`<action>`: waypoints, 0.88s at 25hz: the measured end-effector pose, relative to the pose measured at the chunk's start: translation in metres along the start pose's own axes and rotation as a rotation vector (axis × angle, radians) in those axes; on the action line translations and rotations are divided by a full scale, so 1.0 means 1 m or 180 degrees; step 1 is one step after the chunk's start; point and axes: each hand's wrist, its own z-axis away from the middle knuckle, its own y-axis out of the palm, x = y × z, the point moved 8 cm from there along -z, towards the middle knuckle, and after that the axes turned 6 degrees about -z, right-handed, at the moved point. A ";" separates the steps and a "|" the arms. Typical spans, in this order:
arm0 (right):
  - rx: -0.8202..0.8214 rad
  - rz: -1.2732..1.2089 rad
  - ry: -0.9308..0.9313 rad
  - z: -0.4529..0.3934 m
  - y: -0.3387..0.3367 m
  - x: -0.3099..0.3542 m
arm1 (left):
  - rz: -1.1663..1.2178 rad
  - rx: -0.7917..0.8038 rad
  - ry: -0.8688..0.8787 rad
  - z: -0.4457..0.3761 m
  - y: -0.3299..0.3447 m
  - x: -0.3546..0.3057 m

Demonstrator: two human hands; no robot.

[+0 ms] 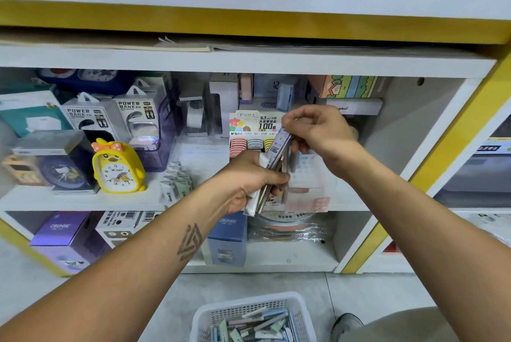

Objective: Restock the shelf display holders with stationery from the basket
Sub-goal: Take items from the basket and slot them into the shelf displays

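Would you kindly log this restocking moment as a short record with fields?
left hand: left hand grips a bundle of lead refill packs
right hand: right hand pinches the top of one pack in the bundle
display holder: display holder on the shelf, behind the hands, partly filled
basket: white basket on the floor below, holding more packs
nearby: yellow chick clock to the left

White shelf (83, 200) carries a yellow chick alarm clock (117, 166), power bank boxes (135, 117) and a lead-refill display holder (250, 131). The floor (249, 283) bears a white basket (249, 305).
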 end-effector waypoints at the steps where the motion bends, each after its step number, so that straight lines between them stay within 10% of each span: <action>1: -0.0135 -0.0013 -0.0017 -0.002 -0.006 -0.001 | 0.0002 0.0010 -0.0006 0.000 -0.001 0.000; 7: -0.1056 0.0125 -0.0172 -0.007 -0.061 0.005 | 0.0599 0.0101 -0.0322 0.003 -0.011 0.003; 22: -0.0528 0.3221 -0.0780 -0.006 -0.058 -0.003 | 0.1545 0.0431 -0.0549 0.003 0.000 0.001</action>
